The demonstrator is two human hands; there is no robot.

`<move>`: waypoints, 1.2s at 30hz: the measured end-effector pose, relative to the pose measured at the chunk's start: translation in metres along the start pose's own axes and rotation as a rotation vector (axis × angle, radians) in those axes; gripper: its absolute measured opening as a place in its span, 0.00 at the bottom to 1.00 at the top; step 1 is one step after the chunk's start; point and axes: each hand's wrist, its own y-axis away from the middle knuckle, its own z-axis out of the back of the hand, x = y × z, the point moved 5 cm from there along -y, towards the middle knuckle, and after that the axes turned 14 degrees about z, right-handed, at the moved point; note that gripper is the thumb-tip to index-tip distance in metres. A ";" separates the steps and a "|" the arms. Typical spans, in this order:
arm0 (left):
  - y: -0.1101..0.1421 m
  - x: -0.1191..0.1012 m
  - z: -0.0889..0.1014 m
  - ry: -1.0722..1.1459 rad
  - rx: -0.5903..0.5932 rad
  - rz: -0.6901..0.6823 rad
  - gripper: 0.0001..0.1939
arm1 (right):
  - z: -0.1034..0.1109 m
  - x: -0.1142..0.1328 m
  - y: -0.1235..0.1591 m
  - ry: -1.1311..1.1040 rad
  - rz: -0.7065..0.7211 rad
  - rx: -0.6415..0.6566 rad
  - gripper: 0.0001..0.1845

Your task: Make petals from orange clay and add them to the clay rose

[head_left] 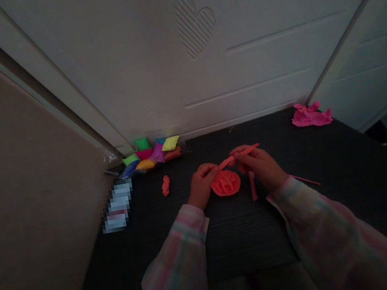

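Between my two hands stretches a thin orange-red strip of modelling clay (226, 161). My left hand (203, 183) pinches its left end, and my right hand (256, 166) pinches it farther right, with a tip poking out past the fingers. Just below the strip lies a round, ruffled orange-red clay flower (225, 183), close beside my left fingers. Under my right hand a flat, dull pink strip (253, 187) rests on the table. A thin pink stick (306, 179) lies to the right of my right wrist.
On the dark table (232, 242), several coloured clay packets (157, 152) sit at the back left. A small twisted orange-red clay lump (165, 185) and a blurred-out pale rectangle (118, 207) lie left. Pink clay shapes (311, 115) are back right. White panelled doors (147, 48) stand behind.
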 end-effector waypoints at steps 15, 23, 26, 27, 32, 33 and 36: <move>-0.007 0.009 0.003 0.110 0.040 0.042 0.08 | 0.008 -0.001 -0.003 -0.043 -0.031 -0.112 0.10; -0.007 0.011 0.005 0.124 0.058 0.042 0.10 | 0.014 -0.002 -0.005 -0.046 -0.024 -0.181 0.10; -0.008 0.011 0.005 0.115 0.069 0.048 0.09 | 0.015 -0.002 -0.005 -0.048 -0.014 -0.195 0.10; -0.008 0.011 0.005 0.110 0.076 0.051 0.09 | 0.016 -0.002 -0.005 -0.046 -0.011 -0.198 0.10; -0.008 0.008 0.005 0.069 0.139 0.065 0.07 | 0.019 -0.005 -0.006 -0.021 0.009 -0.215 0.10; -0.009 0.007 0.005 0.061 0.152 0.068 0.07 | 0.019 -0.006 -0.006 -0.013 0.016 -0.219 0.10; -0.009 0.007 0.006 0.040 0.186 0.076 0.07 | 0.021 -0.009 -0.008 0.016 0.034 -0.213 0.10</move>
